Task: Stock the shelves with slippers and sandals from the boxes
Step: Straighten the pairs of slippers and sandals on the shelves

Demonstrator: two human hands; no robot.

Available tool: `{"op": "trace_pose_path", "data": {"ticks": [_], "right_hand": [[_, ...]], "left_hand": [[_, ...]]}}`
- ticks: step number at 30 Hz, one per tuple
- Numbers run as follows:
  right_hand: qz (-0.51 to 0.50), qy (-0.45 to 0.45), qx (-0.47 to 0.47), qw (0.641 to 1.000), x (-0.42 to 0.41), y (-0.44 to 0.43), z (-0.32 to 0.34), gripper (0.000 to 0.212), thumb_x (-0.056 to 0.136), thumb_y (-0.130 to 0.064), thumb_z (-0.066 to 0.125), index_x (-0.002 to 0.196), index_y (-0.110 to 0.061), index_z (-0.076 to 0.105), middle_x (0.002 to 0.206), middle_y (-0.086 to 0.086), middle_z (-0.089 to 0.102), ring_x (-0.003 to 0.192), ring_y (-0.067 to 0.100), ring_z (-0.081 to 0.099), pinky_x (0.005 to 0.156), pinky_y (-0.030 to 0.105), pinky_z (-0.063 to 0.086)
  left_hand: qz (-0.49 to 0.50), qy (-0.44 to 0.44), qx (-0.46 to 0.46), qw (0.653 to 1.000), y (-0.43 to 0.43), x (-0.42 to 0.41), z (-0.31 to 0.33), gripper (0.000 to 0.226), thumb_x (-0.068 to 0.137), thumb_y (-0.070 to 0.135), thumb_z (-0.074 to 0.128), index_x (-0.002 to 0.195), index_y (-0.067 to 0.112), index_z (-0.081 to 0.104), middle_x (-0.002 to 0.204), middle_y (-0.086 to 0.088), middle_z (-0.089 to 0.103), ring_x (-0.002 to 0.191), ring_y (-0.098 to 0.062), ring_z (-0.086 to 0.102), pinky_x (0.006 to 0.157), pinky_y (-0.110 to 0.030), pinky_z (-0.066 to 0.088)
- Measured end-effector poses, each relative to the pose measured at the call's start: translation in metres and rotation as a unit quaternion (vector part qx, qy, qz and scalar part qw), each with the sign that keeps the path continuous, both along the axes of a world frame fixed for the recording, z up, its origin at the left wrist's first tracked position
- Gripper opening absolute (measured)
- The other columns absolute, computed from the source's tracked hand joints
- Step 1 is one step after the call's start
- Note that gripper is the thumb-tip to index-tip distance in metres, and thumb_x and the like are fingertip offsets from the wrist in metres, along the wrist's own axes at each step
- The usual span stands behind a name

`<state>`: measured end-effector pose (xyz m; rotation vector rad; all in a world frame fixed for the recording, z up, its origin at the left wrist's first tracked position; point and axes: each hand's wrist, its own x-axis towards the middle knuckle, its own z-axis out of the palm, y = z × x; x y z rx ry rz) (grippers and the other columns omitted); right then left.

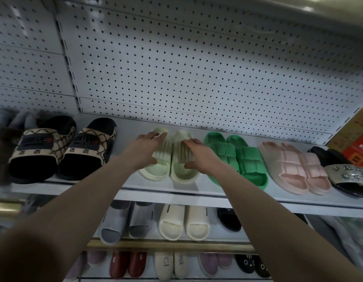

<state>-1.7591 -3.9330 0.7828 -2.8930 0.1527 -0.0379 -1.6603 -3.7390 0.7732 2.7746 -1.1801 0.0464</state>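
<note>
White perforated metal back panel point(196, 68) behind. Grey metal top shelf point(166, 193) carries pairs in row, toes to panel, heels to aisle, likely so straps face shoppers.

Black-and-beige monogram-strap slides point(54, 149) at left; bright green ribbed foam slides point(243, 159) and pink quilted foam slides point(294, 169) at right.

Pale green ribbed foam slides point(182, 174) sit in gap between, touching each other.

Left hand point(145, 147) and right hand point(201, 154) each clasp one strap, fingers over top, thumb under, probably squaring pair with neighbours.

Monogram letters, and side print on cream foam slides point(184, 222) below: too small to read.
</note>
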Motion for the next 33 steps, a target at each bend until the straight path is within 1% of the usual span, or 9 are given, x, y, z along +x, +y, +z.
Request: {"op": "trace_pose_path", "data": {"ticks": [5, 12, 14, 17, 19, 24, 26, 29, 33], "right_hand": [[0.000, 0.003, -0.001, 1.000, -0.002, -0.002, 0.000, 0.089, 0.074, -0.020, 0.081, 0.149, -0.019, 0.033, 0.149, 0.010, 0.037, 0.130, 0.032, 0.044, 0.105, 0.036, 0.038], [-0.001, 0.000, 0.008, 1.000, -0.002, -0.002, -0.002, 0.089, 0.075, -0.019, 0.081, 0.149, -0.020, 0.032, 0.151, 0.008, 0.036, 0.131, 0.031, 0.044, 0.105, 0.035, 0.039], [-0.002, 0.004, 0.007, 1.000, -0.002, -0.002, -0.001, 0.091, 0.074, -0.023, 0.082, 0.149, -0.021, 0.032, 0.150, 0.008, 0.036, 0.130, 0.030, 0.044, 0.105, 0.036, 0.040], [-0.008, 0.008, 0.013, 1.000, 0.000, 0.001, 0.000, 0.092, 0.072, -0.037, 0.082, 0.149, -0.022, 0.033, 0.150, 0.008, 0.036, 0.131, 0.030, 0.044, 0.106, 0.037, 0.040], [-0.015, -0.007, 0.019, 1.000, 0.002, 0.008, 0.003, 0.087, 0.076, -0.044, 0.078, 0.148, -0.021, 0.035, 0.150, 0.009, 0.037, 0.132, 0.030, 0.044, 0.106, 0.037, 0.039], [-0.036, -0.066, 0.024, 0.997, 0.015, 0.040, 0.013, 0.069, 0.086, -0.041, 0.067, 0.146, -0.019, 0.040, 0.146, 0.008, 0.044, 0.131, 0.028, 0.045, 0.106, 0.038, 0.039], [-0.034, -0.078, 0.023, 0.996, 0.021, 0.059, 0.017, 0.067, 0.088, -0.042, 0.065, 0.146, -0.020, 0.040, 0.146, 0.006, 0.045, 0.132, 0.026, 0.044, 0.106, 0.038, 0.039], [-0.022, -0.087, 0.019, 0.996, 0.029, 0.091, 0.022, 0.066, 0.089, -0.041, 0.065, 0.146, -0.020, 0.040, 0.146, 0.004, 0.045, 0.131, 0.024, 0.044, 0.104, 0.032, 0.036], [-0.005, -0.103, 0.045, 0.994, 0.048, 0.138, 0.025, 0.069, 0.085, -0.043, 0.069, 0.145, -0.020, 0.042, 0.145, 0.004, 0.046, 0.130, 0.023, 0.046, 0.105, 0.038, 0.040]], "left_hand": [[0.005, 0.000, 0.024, 1.000, -0.004, 0.004, 0.001, 0.089, 0.079, 0.026, 0.077, 0.152, 0.023, 0.024, 0.153, -0.004, 0.032, 0.126, -0.034, 0.041, 0.104, -0.037, 0.036], [0.004, 0.014, 0.005, 1.000, -0.001, 0.001, 0.000, 0.087, 0.081, 0.024, 0.074, 0.152, 0.024, 0.024, 0.155, -0.004, 0.028, 0.129, -0.034, 0.038, 0.105, -0.036, 0.033], [0.006, 0.023, -0.003, 1.000, 0.001, 0.000, -0.002, 0.088, 0.081, 0.022, 0.075, 0.152, 0.025, 0.023, 0.156, -0.003, 0.026, 0.132, -0.033, 0.037, 0.107, -0.036, 0.032], [-0.002, 0.038, -0.021, 0.999, 0.006, 0.000, -0.003, 0.090, 0.079, 0.022, 0.076, 0.153, 0.026, 0.023, 0.159, -0.002, 0.022, 0.138, -0.031, 0.032, 0.112, -0.037, 0.030], [-0.012, 0.031, -0.034, 0.999, 0.012, 0.000, -0.002, 0.089, 0.080, 0.022, 0.075, 0.153, 0.026, 0.024, 0.159, -0.001, 0.023, 0.140, -0.029, 0.028, 0.112, -0.038, 0.030], [-0.045, -0.017, -0.058, 0.997, 0.038, 0.007, 0.009, 0.084, 0.082, 0.027, 0.075, 0.152, 0.026, 0.027, 0.158, 0.001, 0.026, 0.142, -0.025, 0.026, 0.113, -0.041, 0.031], [-0.054, -0.020, -0.064, 0.996, 0.056, 0.013, 0.014, 0.084, 0.082, 0.027, 0.074, 0.151, 0.027, 0.028, 0.157, 0.002, 0.028, 0.142, -0.024, 0.026, 0.113, -0.041, 0.031], [-0.050, -0.011, -0.072, 0.996, 0.088, 0.023, 0.023, 0.083, 0.082, 0.028, 0.073, 0.151, 0.030, 0.028, 0.157, 0.002, 0.027, 0.142, -0.023, 0.025, 0.112, -0.043, 0.033], [-0.033, -0.005, -0.069, 0.997, 0.137, 0.040, 0.033, 0.083, 0.082, 0.029, 0.073, 0.151, 0.030, 0.028, 0.158, 0.002, 0.026, 0.143, -0.024, 0.025, 0.114, -0.043, 0.031]]}}
